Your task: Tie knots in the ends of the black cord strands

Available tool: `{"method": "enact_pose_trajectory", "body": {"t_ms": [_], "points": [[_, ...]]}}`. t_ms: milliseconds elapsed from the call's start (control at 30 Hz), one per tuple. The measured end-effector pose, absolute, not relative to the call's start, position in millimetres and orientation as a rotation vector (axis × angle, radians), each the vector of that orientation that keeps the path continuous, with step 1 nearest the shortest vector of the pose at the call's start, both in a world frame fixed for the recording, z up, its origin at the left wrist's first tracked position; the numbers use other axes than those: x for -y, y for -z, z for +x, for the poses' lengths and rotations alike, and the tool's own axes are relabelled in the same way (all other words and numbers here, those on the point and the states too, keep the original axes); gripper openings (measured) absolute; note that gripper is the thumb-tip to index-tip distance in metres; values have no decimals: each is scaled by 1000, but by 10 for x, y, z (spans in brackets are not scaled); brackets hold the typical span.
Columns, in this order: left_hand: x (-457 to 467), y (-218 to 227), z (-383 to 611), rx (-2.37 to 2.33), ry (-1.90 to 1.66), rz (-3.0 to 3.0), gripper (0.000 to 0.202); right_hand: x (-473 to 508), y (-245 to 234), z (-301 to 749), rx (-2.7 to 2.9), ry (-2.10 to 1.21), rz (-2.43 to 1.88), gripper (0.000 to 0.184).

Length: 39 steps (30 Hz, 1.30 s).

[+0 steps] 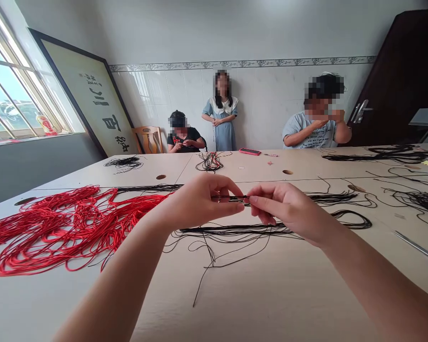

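Note:
My left hand [203, 202] and my right hand [283, 209] are raised a little above the table, fingertips nearly meeting. Both pinch a thin bundle of black cord [228, 197] stretched between them. Just below my hands, long black cords [235, 230] lie across the pale table [235, 289], with loose ends trailing toward me. A large tangle of red cord [60, 228] spreads to the left of my left hand. Steel scissors [419, 249] lie at the right edge, partly cut off by the frame.
More black cord bundles [406, 154] lie at the far right and far side of the table. A pink phone [250, 151] lies there too. Several people sit or stand beyond the table, one with hands at her mouth level. A window [14, 80] is at left.

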<state>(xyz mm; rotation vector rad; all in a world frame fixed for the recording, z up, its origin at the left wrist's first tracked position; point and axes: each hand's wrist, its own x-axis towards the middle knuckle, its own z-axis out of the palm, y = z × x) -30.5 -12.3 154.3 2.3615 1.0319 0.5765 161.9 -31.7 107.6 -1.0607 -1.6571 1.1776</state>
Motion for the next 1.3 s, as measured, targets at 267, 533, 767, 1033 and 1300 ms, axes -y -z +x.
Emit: {"method": "enact_pose_trajectory", "body": {"t_ms": [267,533,767,1033,1300], "points": [[-88,-1489,-288,-1231,-1055,2043,63,306,-1040,1623,1605,-1088,-1036,15],[77,-1472,-162,-1056,-851,2274,33,306,-1086,1630,1587,-1004,-968,17],[113,-1417,-104,-1093,-700,2322,39,268,-1042,1607,1617,-949,-1025,24],[38,-1363,-140,-1123,-661,2334,37,248,-1014,1608,1719,-871,-1078,24],[76,-1330,-115,-1268,-510,2579,31,252,-978,1561,1883,-608,-1188,18]]}}
